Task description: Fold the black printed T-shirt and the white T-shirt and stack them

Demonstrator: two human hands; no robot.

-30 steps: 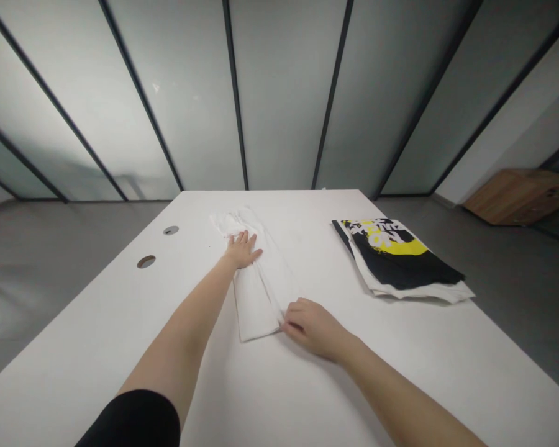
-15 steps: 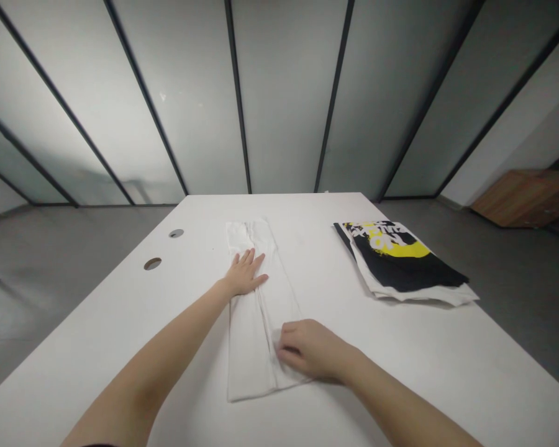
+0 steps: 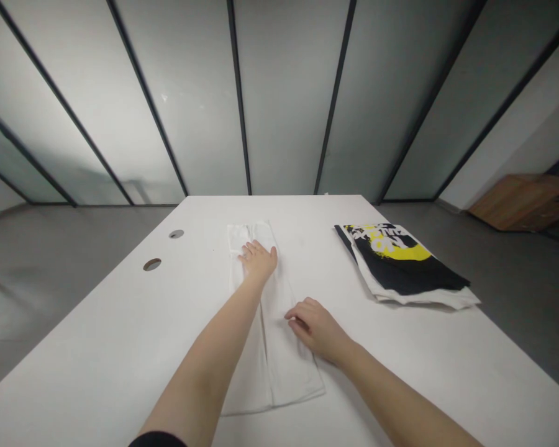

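A white garment (image 3: pixel 286 366), folded into a long narrow shape, lies flat on the table in front of me. A seam or fold line runs along its middle, and small creases show near its far end. My left hand (image 3: pixel 259 257) rests on the far part of the cloth with its fingers spread; the forearm hides some of the left side. Over the right edge, nearer to me, is my right hand (image 3: pixel 317 329), its fingers loosely bent. A small gap shows between thumb and forefinger, and no cloth is visible between them.
A stack of folded garments (image 3: pixel 403 270), black with yellow and white print on top and white below, sits at the right of the white table (image 3: pixel 135 347). Two round holes (image 3: pixel 152 264) pierce the tabletop at left. Frosted glass panels (image 3: pixel 284 93) stand behind.
My left hand has moved slightly right and away across the cloth. My right hand has shifted right and farther away, its fingers loosening. The garment's near right part lies wider and flatter.
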